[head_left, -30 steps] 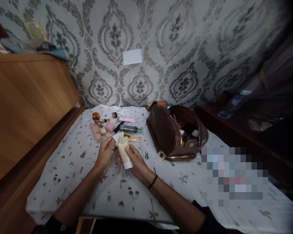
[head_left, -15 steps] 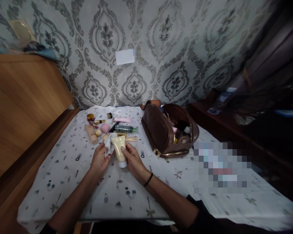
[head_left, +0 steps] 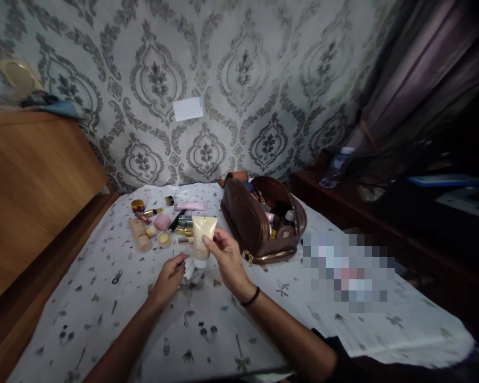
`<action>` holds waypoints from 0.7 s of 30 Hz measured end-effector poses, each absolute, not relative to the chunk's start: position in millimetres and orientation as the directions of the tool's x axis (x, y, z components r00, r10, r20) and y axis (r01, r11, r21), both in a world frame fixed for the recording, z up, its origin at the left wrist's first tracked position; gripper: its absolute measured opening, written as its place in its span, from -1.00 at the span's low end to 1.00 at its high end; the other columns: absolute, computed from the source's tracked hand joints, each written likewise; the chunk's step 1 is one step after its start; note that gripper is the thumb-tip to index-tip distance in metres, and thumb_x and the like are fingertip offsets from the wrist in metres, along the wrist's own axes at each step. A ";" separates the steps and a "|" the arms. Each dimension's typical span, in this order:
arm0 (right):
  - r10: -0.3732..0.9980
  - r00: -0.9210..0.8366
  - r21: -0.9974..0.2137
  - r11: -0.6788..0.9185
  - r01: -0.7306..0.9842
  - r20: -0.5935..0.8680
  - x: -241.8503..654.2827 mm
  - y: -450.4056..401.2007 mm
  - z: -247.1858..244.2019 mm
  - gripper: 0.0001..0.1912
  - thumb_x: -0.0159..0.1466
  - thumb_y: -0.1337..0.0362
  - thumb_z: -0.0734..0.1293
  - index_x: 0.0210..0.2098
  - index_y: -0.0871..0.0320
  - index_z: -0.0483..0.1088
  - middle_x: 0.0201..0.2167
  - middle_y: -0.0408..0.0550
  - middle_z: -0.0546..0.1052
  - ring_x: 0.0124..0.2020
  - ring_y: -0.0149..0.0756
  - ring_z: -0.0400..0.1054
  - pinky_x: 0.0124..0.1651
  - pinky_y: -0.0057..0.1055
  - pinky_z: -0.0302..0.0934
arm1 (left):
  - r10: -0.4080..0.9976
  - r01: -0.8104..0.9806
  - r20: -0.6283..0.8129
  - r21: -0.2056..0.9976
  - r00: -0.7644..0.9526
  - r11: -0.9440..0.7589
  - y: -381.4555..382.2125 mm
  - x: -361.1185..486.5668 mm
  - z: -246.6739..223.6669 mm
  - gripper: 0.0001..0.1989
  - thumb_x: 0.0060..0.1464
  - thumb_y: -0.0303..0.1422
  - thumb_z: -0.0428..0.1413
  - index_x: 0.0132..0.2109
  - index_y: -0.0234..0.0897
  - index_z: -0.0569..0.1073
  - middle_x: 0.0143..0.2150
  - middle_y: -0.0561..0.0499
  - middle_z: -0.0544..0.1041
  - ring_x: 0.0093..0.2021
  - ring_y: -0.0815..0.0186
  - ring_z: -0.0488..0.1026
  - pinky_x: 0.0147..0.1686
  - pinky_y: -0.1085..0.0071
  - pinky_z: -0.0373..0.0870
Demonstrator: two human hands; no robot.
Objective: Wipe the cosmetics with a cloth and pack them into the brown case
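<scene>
My right hand (head_left: 227,259) grips a cream-coloured squeeze tube (head_left: 204,234) by its side, white cap downward. Just left of the cap, my left hand (head_left: 168,279) is closed on a crumpled white wipe or tissue (head_left: 189,268). Beyond both hands lie several cosmetics: a beige tube (head_left: 139,234), a pink rounded item (head_left: 162,221), a pink tube (head_left: 191,205), a gold-lidded jar (head_left: 138,205) and a small yellow round pot (head_left: 164,240). A dark bottle (head_left: 186,219) is partly hidden behind the cream tube.
An unzipped brown toiletry bag (head_left: 243,223) with items inside stands right of the cosmetics. A printed white cloth (head_left: 143,340) covers the table. A blurred-out patch (head_left: 349,271) lies on the right, a wooden panel (head_left: 40,191) at left, and a clear bottle (head_left: 337,167) on a dark ledge.
My right hand has raised the cream tube and turned it more upright. My left hand has drawn the white tissue down, from beside the tube's upper part to its cap. The view has shifted right.
</scene>
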State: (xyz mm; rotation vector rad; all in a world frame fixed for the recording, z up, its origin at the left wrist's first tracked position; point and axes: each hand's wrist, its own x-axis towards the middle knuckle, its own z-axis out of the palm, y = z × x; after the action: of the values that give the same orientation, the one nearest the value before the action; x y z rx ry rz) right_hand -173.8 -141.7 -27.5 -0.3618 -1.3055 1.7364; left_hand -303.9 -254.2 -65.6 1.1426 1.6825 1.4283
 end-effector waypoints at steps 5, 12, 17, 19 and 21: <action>0.795 -0.406 -0.843 0.228 -0.487 0.450 -128.2 -110.9 30.9 -0.60 0.13 0.11 0.50 -0.10 0.11 0.43 -0.19 -0.04 0.59 -0.21 -0.25 0.47 -0.16 -0.33 0.40 | 0.918 0.390 0.072 0.916 -0.390 0.094 -256.4 -302.3 -66.3 -0.63 0.03 -0.13 0.09 -0.19 -0.29 0.61 -0.21 -0.09 0.64 -0.19 0.12 0.52 -0.10 0.28 0.44; 0.755 -0.089 -0.723 0.577 -0.380 0.650 -62.6 -17.7 95.5 -0.41 0.10 0.23 0.51 0.10 0.02 0.32 -0.15 -0.12 0.50 -0.26 -0.27 0.43 -0.26 -0.31 0.44 | 0.888 0.369 0.041 0.918 -0.458 0.148 -258.8 -314.0 -83.7 -0.54 -0.07 0.05 0.18 -0.17 -0.17 0.66 -0.12 -0.07 0.67 -0.06 -0.05 0.57 -0.07 0.15 0.54; 0.760 -0.191 -0.762 0.530 -0.371 0.621 -44.9 13.8 90.3 -0.41 0.07 0.30 0.47 0.10 0.01 0.38 -0.21 -0.15 0.47 -0.34 -0.33 0.38 -0.37 -0.37 0.43 | 0.859 0.392 0.060 0.904 -0.508 0.169 -257.9 -329.9 -105.1 -0.67 -0.16 0.15 0.18 -0.23 0.29 0.64 -0.12 0.25 0.68 0.04 -0.10 0.56 0.12 -0.05 0.43; 0.770 -0.229 -0.784 0.495 -0.375 0.596 -42.2 14.7 85.2 -0.41 0.08 0.29 0.46 0.12 0.01 0.37 -0.20 -0.14 0.46 -0.34 -0.32 0.37 -0.40 -0.37 0.43 | 0.877 0.414 0.052 0.893 -0.478 0.173 -254.6 -332.8 -104.9 -0.71 -0.18 0.16 0.17 -0.24 0.43 0.61 -0.14 0.35 0.67 0.01 -0.09 0.58 0.08 -0.05 0.46; 0.775 -0.245 -0.790 0.467 -0.397 0.582 -40.5 14.5 80.8 -0.41 0.09 0.28 0.45 0.12 0.01 0.36 -0.19 -0.13 0.45 -0.32 -0.31 0.38 -0.43 -0.39 0.44 | 0.871 0.468 0.090 0.867 -0.484 0.171 -248.7 -332.4 -97.9 -0.74 -0.09 0.14 0.12 -0.24 0.43 0.60 -0.16 0.38 0.67 -0.04 -0.07 0.60 -0.01 -0.04 0.52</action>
State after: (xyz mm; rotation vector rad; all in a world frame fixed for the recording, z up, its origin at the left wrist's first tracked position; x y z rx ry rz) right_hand -40.5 14.5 80.8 -0.3564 -1.4320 1.1448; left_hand -332.4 -248.7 -97.9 1.2632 2.0233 1.2526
